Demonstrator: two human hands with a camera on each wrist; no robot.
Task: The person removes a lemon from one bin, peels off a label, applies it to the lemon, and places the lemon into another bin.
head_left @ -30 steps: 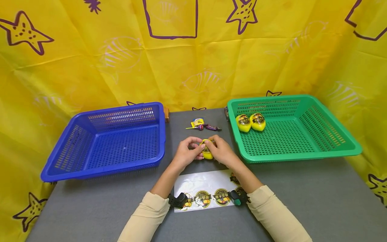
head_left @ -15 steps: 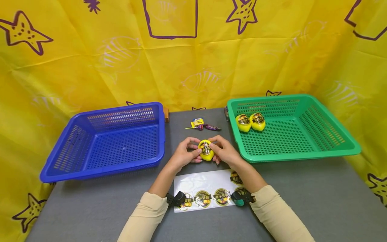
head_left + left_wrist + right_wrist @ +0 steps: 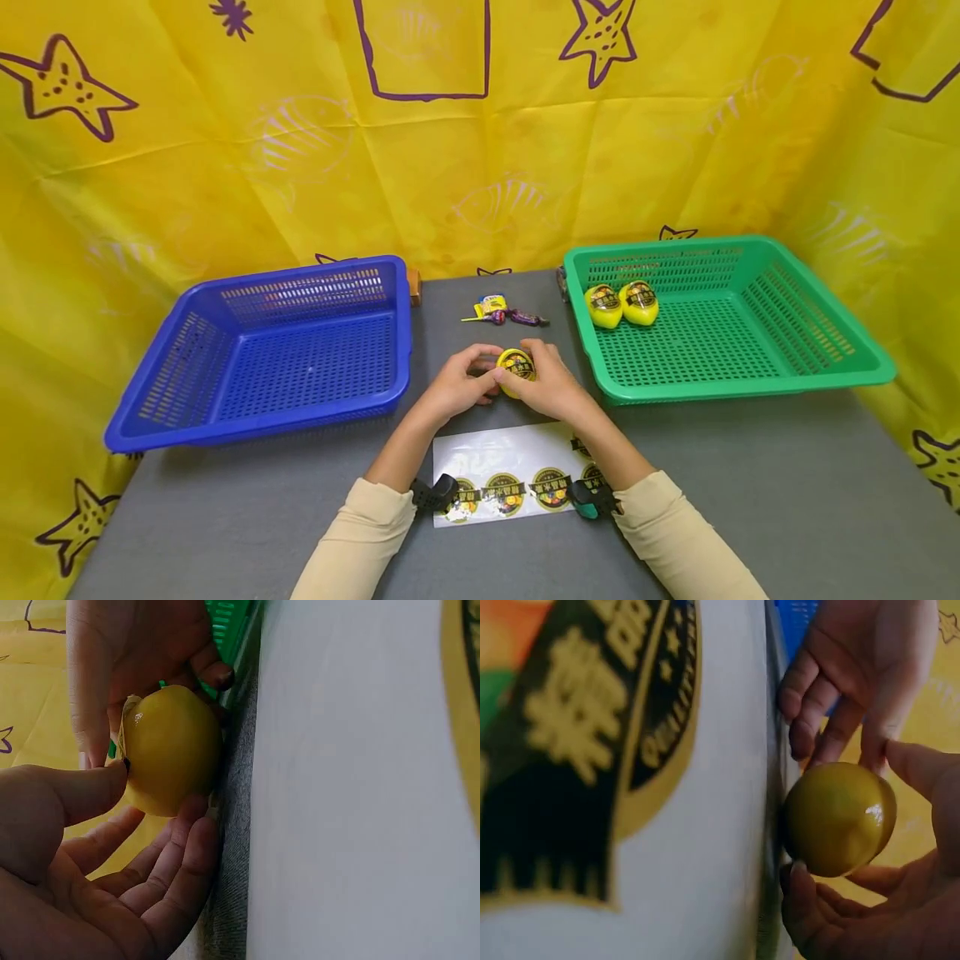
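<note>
A yellow lemon (image 3: 515, 363) with a round black-and-gold sticker on its upper face is held between both hands over the grey table. My left hand (image 3: 459, 385) has its fingers curled round the lemon's left side, and its thumb presses at the sticker's edge in the left wrist view. From the right, my right hand (image 3: 555, 383) grips the lemon, its thumb lying over the lower part and meeting the left thumb. The bare yellow underside of the lemon (image 3: 832, 821) shows in the right wrist view. Below the hands lies a white sticker sheet (image 3: 487, 450) bearing several similar stickers.
On the right stands a green basket (image 3: 750, 392) with two stickered lemons (image 3: 621, 305) inside. A blue basket (image 3: 255, 429) stands on the left. Between them lie a lollipop (image 3: 495, 317), a purple-wrapped candy (image 3: 527, 318) and a yellow packet (image 3: 492, 303). A yellow curtain hangs behind.
The thumbs first covered the sticker, then drew apart to the lemon's sides. Now they come together over its lower part, and the lemon has turned slightly.
</note>
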